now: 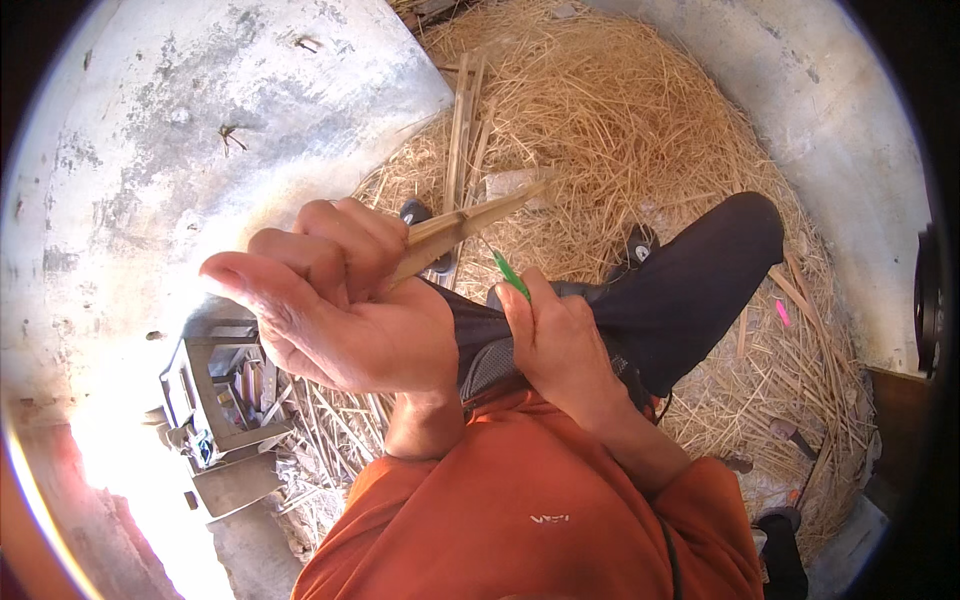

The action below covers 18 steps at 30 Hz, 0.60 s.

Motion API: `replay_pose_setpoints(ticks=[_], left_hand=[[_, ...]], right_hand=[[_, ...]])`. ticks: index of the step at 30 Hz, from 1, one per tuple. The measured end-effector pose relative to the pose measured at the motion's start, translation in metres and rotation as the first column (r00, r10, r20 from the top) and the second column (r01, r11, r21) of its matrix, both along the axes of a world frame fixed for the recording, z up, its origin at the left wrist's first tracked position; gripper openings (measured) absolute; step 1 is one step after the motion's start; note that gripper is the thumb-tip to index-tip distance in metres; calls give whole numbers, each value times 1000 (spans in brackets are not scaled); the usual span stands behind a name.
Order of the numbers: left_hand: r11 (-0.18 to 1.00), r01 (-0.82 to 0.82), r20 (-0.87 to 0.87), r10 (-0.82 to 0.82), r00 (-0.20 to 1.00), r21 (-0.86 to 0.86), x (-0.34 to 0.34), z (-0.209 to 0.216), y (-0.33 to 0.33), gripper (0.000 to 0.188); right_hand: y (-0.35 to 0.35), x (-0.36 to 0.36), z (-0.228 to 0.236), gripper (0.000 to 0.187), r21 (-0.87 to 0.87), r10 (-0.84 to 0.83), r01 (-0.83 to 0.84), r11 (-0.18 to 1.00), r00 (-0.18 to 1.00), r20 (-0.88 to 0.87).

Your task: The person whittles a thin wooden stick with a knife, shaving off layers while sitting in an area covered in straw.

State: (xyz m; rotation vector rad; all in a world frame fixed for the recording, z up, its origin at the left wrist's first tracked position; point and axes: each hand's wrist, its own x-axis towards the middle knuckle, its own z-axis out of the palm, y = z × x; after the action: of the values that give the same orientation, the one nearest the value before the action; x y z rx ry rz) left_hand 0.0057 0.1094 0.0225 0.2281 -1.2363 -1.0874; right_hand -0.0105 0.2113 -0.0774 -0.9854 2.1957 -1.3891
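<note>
My left hand (345, 290), raised at the left, is closed around a split bamboo strip (450, 232). The strip slants up and to the right out of the fist, and a darker node crosses it close to the fingers. In my right hand (565, 345), lower and in front of my lap, is a slim tool with a bright green handle (511, 275). A thin tip seems to rise from the handle toward the strip; its kind cannot be made out. The fingers cover the rest of the handle. A gap shows between the handle and the strip.
Straw-like shavings (620, 110) cover the floor, with long bamboo strips (462, 140) and a pale block (515, 183) ahead. At left stands a wooden box (190, 375) of odds and ends by a pale wall (150, 200). A pink object (782, 312) lies right, beyond my bent knee (735, 235).
</note>
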Motion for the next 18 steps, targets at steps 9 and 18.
replay_pose_setpoints(ticks=[9, 18], left_hand=[[998, -20, -36, 22, 999, 52, -5, 3, -1, 50], [1000, -19, 38, 18, 999, 6, 4, 0, -18, 50]], right_hand=[[-16, -12, 16, 30, -69, 33, -35, 997, 999, -21], [-19, -18, -37, 23, 132, 33, -12, 991, 986, -162]])
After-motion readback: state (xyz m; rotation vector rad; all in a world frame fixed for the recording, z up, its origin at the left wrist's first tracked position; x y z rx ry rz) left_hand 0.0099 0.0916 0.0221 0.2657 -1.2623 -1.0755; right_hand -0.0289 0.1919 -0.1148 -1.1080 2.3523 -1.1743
